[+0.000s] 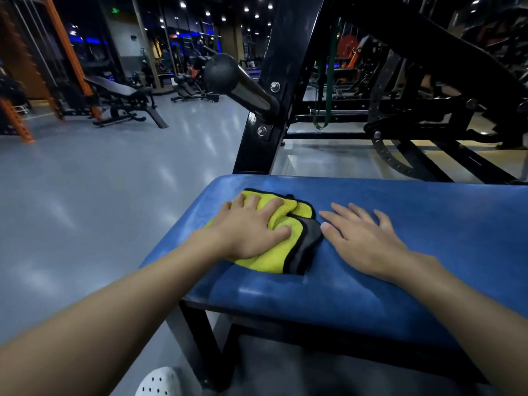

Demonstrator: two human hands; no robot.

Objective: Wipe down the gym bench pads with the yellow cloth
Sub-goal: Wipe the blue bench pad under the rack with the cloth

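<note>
The yellow cloth (268, 258) lies bunched on the left end of the blue padded worktop (457, 218) of the gym bench. Its grey underside and black hem are turned up along its right edge. The left hand (251, 227) is on top of it, fingers curled over the heaped fabric and the thumb pressed into a fold, clamping the cloth against the pad. The right hand (363, 238) lies flat on the bare pad just beside the cloth, fingers straight and spread, its thumb tip touching or nearly touching the grey edge; it holds nothing.

Directly behind the cloth a black steel upright (274, 110) rises from the far edge of the worktop. A chrome peg (251, 90) bolted to it juts out to the left above the pad and ends in a round black cap (221, 71). To the right of the upright, more black machine frame crosses behind the bench, with a green resistance band (328, 81) hanging from it and a curved plate drilled with holes (388, 155) low down. An orange weight plate (347, 45) shows farther back.

Left of the bench the grey floor (100, 195) runs to a black adjustable bench (120, 92) beside an orange rack (65, 52). A black bench leg (200, 338) stands below the near corner of the pad, and a white perforated shoe (158, 381) shows at the bottom edge of the view.
</note>
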